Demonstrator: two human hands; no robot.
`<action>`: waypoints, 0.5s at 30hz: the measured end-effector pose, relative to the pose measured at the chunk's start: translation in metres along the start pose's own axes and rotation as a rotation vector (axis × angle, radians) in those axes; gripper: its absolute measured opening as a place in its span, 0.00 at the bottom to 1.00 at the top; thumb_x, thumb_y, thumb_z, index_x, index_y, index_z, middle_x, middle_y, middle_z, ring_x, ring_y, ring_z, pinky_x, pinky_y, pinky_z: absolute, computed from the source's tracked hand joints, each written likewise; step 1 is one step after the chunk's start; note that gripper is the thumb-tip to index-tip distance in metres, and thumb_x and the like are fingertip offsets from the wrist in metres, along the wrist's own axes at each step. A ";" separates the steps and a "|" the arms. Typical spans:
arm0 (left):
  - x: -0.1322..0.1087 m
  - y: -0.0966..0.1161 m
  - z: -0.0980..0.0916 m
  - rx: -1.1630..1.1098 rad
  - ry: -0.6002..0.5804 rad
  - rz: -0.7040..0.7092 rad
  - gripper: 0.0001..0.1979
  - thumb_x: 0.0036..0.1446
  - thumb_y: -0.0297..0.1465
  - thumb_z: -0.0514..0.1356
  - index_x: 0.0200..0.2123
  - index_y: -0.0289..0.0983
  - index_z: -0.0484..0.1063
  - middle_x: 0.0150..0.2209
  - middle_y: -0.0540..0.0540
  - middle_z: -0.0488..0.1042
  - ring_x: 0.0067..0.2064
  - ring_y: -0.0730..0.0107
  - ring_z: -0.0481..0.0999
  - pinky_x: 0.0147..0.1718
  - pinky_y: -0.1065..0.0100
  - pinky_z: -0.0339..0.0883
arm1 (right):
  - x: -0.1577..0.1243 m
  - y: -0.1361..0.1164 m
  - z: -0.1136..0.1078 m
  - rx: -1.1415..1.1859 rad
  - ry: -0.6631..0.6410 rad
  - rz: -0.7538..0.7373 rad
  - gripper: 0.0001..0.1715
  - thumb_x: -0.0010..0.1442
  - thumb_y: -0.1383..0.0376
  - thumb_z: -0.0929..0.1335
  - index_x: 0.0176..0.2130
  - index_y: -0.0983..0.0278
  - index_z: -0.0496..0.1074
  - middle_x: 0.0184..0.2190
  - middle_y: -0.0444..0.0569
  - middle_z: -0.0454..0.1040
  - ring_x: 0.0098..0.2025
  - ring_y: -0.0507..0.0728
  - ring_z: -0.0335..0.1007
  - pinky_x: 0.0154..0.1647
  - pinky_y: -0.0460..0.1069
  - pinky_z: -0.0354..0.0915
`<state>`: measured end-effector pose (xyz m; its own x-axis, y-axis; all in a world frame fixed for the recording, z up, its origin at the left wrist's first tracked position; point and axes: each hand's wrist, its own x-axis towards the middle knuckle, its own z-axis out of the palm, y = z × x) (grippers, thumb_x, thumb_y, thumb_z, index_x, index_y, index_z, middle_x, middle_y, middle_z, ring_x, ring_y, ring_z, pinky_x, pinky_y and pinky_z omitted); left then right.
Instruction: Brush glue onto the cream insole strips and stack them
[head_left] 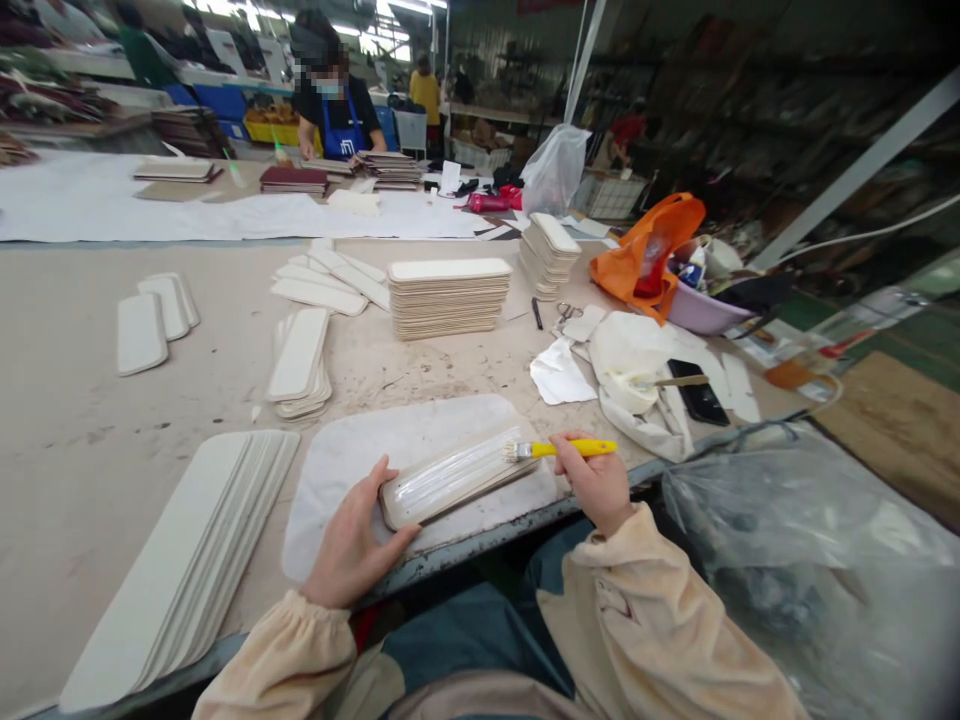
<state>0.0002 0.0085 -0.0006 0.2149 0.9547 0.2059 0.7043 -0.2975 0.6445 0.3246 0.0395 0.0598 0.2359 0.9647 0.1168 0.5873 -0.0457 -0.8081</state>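
Observation:
My right hand (596,483) is closed round a yellow-handled brush (559,449), whose bristles rest on the right end of a long cream board piece (450,478) glistening with wet glue. My left hand (352,540) lies against that piece's left end, fingers curled round its edge. The piece sits on a white work pad (352,455) at the table's near edge.
A fanned row of boards (187,560) lies at the near left, smaller piles (300,365) and a tall stack (448,297) further back. A glue pot wrapped in white cloth (637,375), a phone (697,390) and an orange bag (649,255) lie right. Another person (334,95) works at the far table.

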 end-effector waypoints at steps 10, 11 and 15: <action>0.000 -0.001 -0.001 0.021 -0.003 0.003 0.42 0.53 0.40 0.62 0.66 0.41 0.44 0.56 0.39 0.67 0.57 0.52 0.68 0.56 0.48 0.63 | 0.006 0.008 -0.011 -0.039 0.159 -0.051 0.23 0.60 0.48 0.64 0.35 0.65 0.73 0.19 0.45 0.72 0.25 0.56 0.70 0.31 0.48 0.64; 0.000 -0.001 -0.001 0.021 -0.002 0.004 0.42 0.53 0.40 0.62 0.65 0.41 0.44 0.56 0.39 0.66 0.58 0.52 0.68 0.56 0.48 0.63 | 0.006 0.006 -0.009 -0.005 0.180 -0.055 0.23 0.60 0.48 0.64 0.36 0.65 0.72 0.19 0.45 0.72 0.25 0.56 0.70 0.31 0.48 0.64; 0.000 -0.001 0.000 0.026 0.002 0.001 0.41 0.54 0.40 0.62 0.65 0.41 0.44 0.56 0.39 0.66 0.58 0.52 0.67 0.57 0.48 0.63 | 0.002 -0.006 0.009 0.155 0.133 -0.044 0.21 0.61 0.50 0.65 0.37 0.66 0.72 0.19 0.44 0.71 0.22 0.55 0.68 0.27 0.48 0.63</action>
<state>-0.0010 0.0087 -0.0012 0.2146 0.9543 0.2082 0.7211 -0.2986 0.6252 0.3145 0.0437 0.0590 0.3188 0.9219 0.2203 0.4750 0.0457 -0.8788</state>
